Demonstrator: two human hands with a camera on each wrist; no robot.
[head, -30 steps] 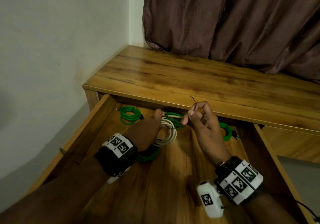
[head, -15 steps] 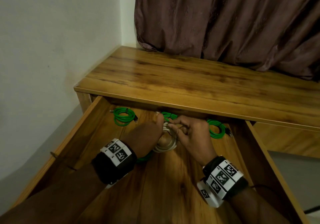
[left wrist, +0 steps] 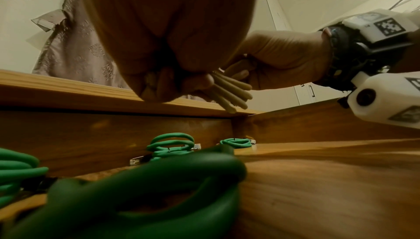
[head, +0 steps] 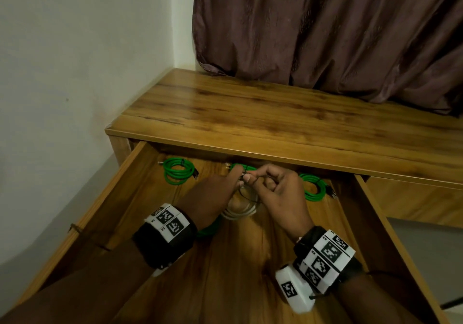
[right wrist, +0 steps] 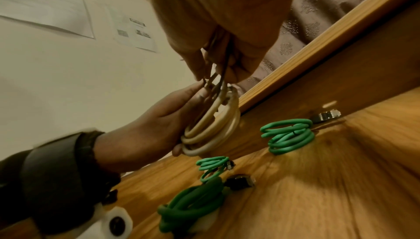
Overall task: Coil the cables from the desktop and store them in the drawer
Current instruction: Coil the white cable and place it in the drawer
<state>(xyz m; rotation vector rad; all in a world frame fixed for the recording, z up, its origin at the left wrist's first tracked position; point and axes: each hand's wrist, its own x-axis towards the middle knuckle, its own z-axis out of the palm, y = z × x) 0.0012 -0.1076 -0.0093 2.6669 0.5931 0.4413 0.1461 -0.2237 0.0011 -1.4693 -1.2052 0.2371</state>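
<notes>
Hanging above the open drawer, a coiled white cable is gripped by the left hand, whose fingers curl round the loops at the coil's left side. The right hand is at the top of the same coil, thumb and fingertips pinching a thin dark tie that runs down onto the white loops; whether the tie is fully wrapped round them cannot be told. Both hands meet just in front of the desktop's near edge. On the drawer floor below lie four green cable coils: one at the far left, one at the far middle partly hidden behind the fingers, one at the far right, and a darker one near the left wrist. Behind the desk hangs a brown curtain, with a pale wall to the left.
</notes>
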